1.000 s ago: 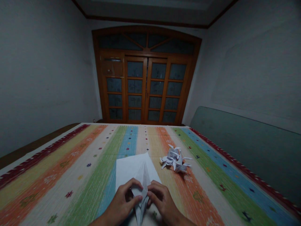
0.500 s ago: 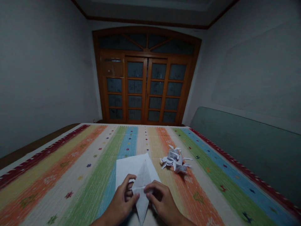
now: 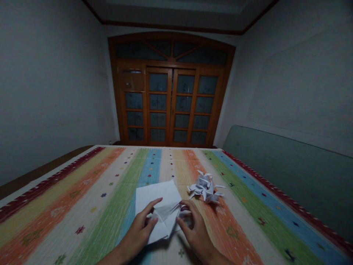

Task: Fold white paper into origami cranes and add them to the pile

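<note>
A folded piece of white origami paper [image 3: 164,218] is held between my two hands, its body creased and turned at a slant. My left hand [image 3: 142,225] is at its left side, thumb on the paper and index finger reaching over the top edge. At the right, my right hand [image 3: 195,229] is curled with its fingertips on the paper's pointed end. Beneath lies a stack of white paper sheets [image 3: 150,192], partly covered by the folded piece and my hands.
Several folded paper cranes [image 3: 205,187] sit bunched together to the right of the sheets. A striped, patterned cloth [image 3: 91,206] covers the table. Beyond the table stands a wooden door [image 3: 172,105] with glass panes; a pale green panel [image 3: 289,173] runs along the right.
The folded paper has turned from a long diamond pointing toward me to a slanted, partly opened shape. My right hand has shifted slightly right and up, my left slightly left.
</note>
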`<state>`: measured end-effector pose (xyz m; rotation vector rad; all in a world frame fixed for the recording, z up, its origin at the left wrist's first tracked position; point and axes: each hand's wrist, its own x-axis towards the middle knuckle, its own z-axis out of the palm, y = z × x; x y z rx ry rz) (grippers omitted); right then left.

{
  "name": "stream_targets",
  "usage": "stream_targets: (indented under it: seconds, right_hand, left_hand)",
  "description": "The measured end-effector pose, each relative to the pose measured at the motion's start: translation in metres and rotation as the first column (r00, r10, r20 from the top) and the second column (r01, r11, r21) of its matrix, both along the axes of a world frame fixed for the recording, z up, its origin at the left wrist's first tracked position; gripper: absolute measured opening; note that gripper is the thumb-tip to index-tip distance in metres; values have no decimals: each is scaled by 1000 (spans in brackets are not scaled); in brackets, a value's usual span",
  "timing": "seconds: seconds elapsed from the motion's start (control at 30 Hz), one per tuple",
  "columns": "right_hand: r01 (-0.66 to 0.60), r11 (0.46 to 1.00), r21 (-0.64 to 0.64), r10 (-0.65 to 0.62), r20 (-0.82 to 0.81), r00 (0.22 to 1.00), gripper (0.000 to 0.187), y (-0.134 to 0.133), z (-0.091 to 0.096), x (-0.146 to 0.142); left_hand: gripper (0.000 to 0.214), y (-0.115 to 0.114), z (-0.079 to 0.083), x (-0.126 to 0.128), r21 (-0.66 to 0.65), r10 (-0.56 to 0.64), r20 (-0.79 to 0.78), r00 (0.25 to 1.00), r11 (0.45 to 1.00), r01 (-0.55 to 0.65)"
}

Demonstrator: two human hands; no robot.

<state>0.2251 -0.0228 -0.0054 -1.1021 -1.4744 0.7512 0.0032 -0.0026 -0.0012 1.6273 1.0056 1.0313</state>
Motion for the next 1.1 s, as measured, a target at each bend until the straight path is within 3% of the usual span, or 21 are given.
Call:
stream_targets:
  seconds: [0.13, 0.23, 0.33, 0.47, 0.73, 0.97, 1.1]
  right_hand:
    - [68, 997, 23, -69, 30, 997, 37, 5, -8, 4]
    - [-7, 1000, -16, 8, 70, 998, 31, 5, -9, 6]
    - [-96, 993, -72, 109, 209, 972, 23, 5, -6, 6]
    - [-81, 992, -99, 113, 384, 916, 16, 4, -6, 4]
    - [-126, 992, -18, 120, 462, 879, 21, 3, -7, 5]
    - [-341, 922, 182, 188, 560, 807, 28, 1, -10, 14]
    - [-432, 883, 184, 199, 686, 700, 26, 5, -9, 21]
  left_hand:
    - [45, 8, -4, 0, -75, -80, 31, 996, 994, 82]
    - [31, 8, 0, -1, -66, -91, -86, 992, 994, 85]
    - [24, 5, 5, -1, 7, -88, -226, 970, 996, 92]
    - [18, 4, 6, -3, 152, -21, -368, 930, 985, 83]
    - [19, 0, 5, -5, 325, 20, -476, 879, 933, 155]
    - [26, -3, 6, -9, 477, 39, -567, 822, 829, 290]
    - [20, -2, 9, -13, 557, 68, -620, 782, 740, 377]
